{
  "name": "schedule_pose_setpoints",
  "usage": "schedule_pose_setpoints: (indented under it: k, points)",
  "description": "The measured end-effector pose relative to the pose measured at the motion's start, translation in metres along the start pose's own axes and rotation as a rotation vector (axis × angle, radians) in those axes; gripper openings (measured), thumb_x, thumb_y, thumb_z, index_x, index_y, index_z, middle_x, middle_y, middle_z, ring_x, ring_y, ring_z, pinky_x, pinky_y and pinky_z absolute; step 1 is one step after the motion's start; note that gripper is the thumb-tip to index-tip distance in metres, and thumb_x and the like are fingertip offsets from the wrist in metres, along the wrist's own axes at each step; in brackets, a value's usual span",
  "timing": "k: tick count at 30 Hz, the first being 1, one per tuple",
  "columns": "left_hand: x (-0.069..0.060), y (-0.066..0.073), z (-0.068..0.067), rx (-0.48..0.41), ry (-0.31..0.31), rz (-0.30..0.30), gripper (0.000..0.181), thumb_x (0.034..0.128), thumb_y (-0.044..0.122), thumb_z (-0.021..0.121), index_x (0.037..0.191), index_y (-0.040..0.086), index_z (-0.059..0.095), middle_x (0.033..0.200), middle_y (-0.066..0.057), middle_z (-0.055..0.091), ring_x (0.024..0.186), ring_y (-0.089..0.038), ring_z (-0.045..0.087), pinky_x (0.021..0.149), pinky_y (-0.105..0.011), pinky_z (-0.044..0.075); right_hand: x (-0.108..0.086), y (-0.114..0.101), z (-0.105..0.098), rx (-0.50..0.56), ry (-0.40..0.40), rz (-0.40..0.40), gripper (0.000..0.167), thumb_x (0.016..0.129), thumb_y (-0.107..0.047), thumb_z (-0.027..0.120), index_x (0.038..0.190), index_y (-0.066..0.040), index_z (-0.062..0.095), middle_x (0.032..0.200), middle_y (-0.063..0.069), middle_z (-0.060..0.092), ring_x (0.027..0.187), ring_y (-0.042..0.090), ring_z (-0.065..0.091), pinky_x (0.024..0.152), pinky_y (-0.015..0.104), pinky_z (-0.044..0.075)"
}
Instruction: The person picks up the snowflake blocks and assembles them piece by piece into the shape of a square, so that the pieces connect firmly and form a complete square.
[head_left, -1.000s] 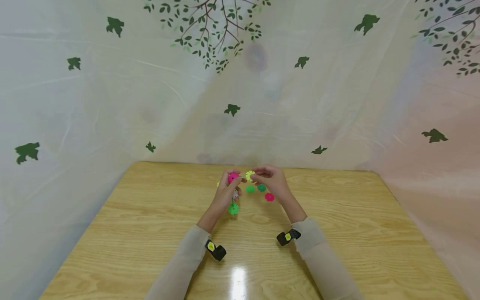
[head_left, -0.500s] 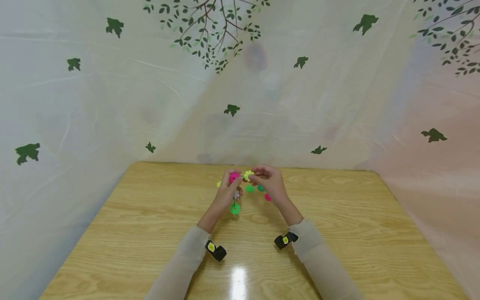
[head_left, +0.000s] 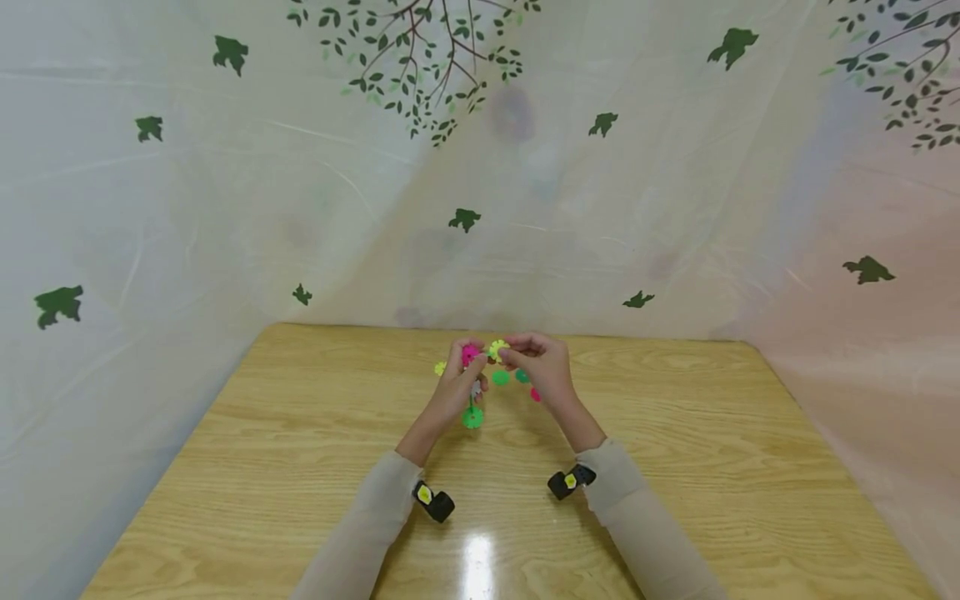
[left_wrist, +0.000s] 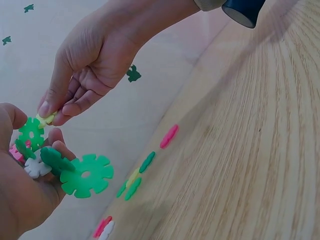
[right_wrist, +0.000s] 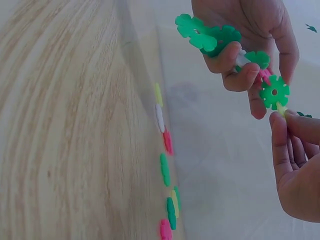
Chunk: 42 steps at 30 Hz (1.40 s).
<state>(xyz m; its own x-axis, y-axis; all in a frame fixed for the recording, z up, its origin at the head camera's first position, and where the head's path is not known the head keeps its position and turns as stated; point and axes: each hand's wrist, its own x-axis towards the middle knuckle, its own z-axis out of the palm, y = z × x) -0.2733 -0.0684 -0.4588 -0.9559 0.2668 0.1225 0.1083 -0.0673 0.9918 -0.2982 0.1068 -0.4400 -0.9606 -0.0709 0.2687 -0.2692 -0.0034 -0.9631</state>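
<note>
Over the last 1 second you brought your 2 hands slightly closer, so the yellow disc [head_left: 498, 350] shifted toward your left hand [head_left: 453, 382] and a loose pink disc [head_left: 535, 393] on the worktop [head_left: 300, 467] became partly hidden by your right hand [head_left: 546, 358]. That suggested you were working the yellow disc against the rim of the green disc [right_wrist: 281, 90]; whether their slots had engaged could not be told. Your right hand pinched the yellow disc between thumb and finger. Your left hand's fingers curled around the cluster of linked discs [left_wrist: 56, 159], held up off the worktop, with a bright green disc [left_wrist: 95, 175] sticking out clear of your grip.
</note>
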Motion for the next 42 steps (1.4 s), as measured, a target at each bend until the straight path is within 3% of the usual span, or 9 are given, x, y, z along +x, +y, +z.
schedule_pose_setpoints:
  k: [8,15,21,28,35,42]
  points:
    - [0.001,-0.001,0.000,-0.006,-0.004,-0.002,0.035,0.1118,0.028,0.038,0.141,0.010,0.032,0.124,-0.010,0.051,0.077,-0.014,0.049,0.061,-0.022,0.042,0.000,0.000,0.000,0.017,-0.006,0.006,0.024,0.088,0.001,0.077,0.107,0.013,0.071,0.095,0.030,0.072,0.066,0.010,0.070,0.063,0.026,0.061]
    - [0.001,0.000,0.001,-0.037,-0.007,-0.011,0.032,0.1119,0.028,0.038,0.139,0.012,0.032,0.117,-0.006,0.048,0.075,-0.013,0.050,0.059,-0.021,0.042,0.000,-0.001,0.002,0.030,0.005,-0.005,0.022,0.086,0.003,0.077,0.104,0.014,0.071,0.085,0.014,0.076,0.065,0.008,0.069,0.063,0.029,0.062]
    - [0.002,-0.002,0.000,-0.038,-0.019,-0.010,0.041,0.1121,0.028,0.037,0.145,0.005,0.027,0.116,-0.008,0.047,0.076,-0.013,0.049,0.061,-0.022,0.041,0.000,0.001,0.004,0.047,0.000,-0.007,0.022,0.086,0.005,0.077,0.104,0.016,0.070,0.081,0.005,0.075,0.065,0.008,0.069,0.061,0.024,0.060]
    - [0.003,-0.005,-0.001,-0.043,-0.002,-0.051,0.042,0.1112,0.024,0.037,0.146,0.002,0.028,0.119,-0.008,0.050,0.075,-0.013,0.050,0.060,-0.021,0.043,0.002,0.007,0.002,0.038,-0.009,0.049,0.023,0.087,0.006,0.076,0.105,0.016,0.069,0.075,-0.005,0.072,0.063,0.007,0.068,0.061,0.022,0.059]
    - [0.006,-0.017,-0.001,-0.058,0.048,-0.086,0.038,0.1097,0.020,0.041,0.143,0.005,0.031,0.110,-0.005,0.047,0.070,-0.011,0.051,0.053,-0.020,0.042,0.002,0.018,0.002,0.019,-0.048,0.119,0.024,0.088,0.005,0.075,0.108,0.015,0.066,0.079,-0.003,0.073,0.066,0.007,0.068,0.065,0.024,0.060]
    - [0.006,-0.025,-0.001,-0.106,0.096,-0.129,0.041,0.1075,0.019,0.046,0.144,0.006,0.033,0.087,-0.007,0.051,0.060,-0.009,0.050,0.047,-0.019,0.041,0.000,0.023,0.001,0.020,-0.097,0.175,0.025,0.091,0.004,0.072,0.112,0.015,0.063,0.083,0.001,0.074,0.069,0.007,0.068,0.068,0.023,0.061]
